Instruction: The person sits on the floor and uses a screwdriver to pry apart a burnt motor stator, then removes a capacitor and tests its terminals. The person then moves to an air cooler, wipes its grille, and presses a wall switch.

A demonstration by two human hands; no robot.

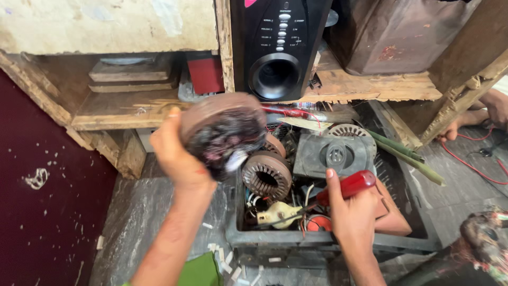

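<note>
At centre frame we see the left hand (172,151) raised, its fingers clamped around a blurred round motor winding (225,132) held above the left end of a dark plastic crate (328,246). At lower centre the right hand (352,214) is closed on the red handle of a screwdriver (338,190), whose shaft points left into the crate. Inside lie a ring-shaped motor core (267,175), a grey square housing (336,154) and loose wires. The crate rests on a grey stone floor (132,212) littered with white scraps. Above, rough wooden shelves (370,85) carry a black speaker (278,47); a dark red wall (42,212) fills the left edge. Another person's hand (495,108) shows at right.
</note>
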